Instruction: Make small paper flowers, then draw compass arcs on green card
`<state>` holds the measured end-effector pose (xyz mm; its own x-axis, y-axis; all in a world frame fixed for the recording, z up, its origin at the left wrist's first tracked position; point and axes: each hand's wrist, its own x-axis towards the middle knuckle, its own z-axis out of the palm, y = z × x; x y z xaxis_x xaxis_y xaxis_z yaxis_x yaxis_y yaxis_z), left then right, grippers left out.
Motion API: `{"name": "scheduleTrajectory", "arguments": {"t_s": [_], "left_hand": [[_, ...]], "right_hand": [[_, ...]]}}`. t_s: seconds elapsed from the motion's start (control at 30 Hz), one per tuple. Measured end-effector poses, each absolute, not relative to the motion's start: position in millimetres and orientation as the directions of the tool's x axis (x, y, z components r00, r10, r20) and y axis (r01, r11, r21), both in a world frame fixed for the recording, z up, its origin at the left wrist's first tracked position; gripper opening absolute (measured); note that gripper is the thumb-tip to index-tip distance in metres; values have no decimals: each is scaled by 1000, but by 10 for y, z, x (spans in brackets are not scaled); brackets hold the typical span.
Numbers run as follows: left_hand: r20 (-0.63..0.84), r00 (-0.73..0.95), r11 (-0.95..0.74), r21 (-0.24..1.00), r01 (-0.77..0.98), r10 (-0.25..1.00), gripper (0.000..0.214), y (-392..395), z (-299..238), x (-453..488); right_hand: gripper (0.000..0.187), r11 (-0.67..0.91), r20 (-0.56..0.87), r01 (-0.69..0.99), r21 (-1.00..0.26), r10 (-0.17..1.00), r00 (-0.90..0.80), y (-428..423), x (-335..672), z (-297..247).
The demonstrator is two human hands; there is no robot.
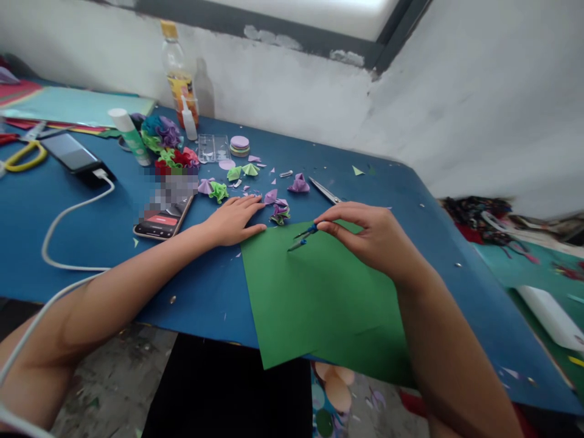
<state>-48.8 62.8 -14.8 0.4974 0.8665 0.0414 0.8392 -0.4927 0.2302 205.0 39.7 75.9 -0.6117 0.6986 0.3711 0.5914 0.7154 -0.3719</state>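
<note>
A green paper sheet (314,298) lies on the blue table (91,225) and overhangs its near edge. My right hand (369,237) pinches the top of a small blue drawing compass (303,236), whose legs rest on the sheet near its far left corner. My left hand (235,219) lies flat with fingers stretched out, pressing the table and the sheet's far left corner. Folded purple and green paper pieces (279,210) sit just beyond my left fingertips.
A phone (164,216) lies left of my left hand. Another phone (73,152) has a white cable (59,237). Scissors (325,191), a glue stick (130,135), a bottle (179,73), paper circles (239,145), yellow-handled scissors (25,155) and coloured sheets (73,106) lie further back.
</note>
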Motion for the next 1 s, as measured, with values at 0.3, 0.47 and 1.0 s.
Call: {"name": "scheduleTrajectory", "arguments": {"t_s": [0.3,0.47,1.0], "left_hand": [[42,500,-494,238,836,865,63,634,-162,-499],[48,499,-496,235,836,865,63,636,-172,-503],[23,499,-488,249,837,867,73,637,-151,-501]], "right_hand": [[16,780,366,533,-329,625,-689,513,2229,778],[18,744,361,573,-344,668,-650,608,2312,742],[24,744,421,550,-380,668,-613,573,2163,646]]}}
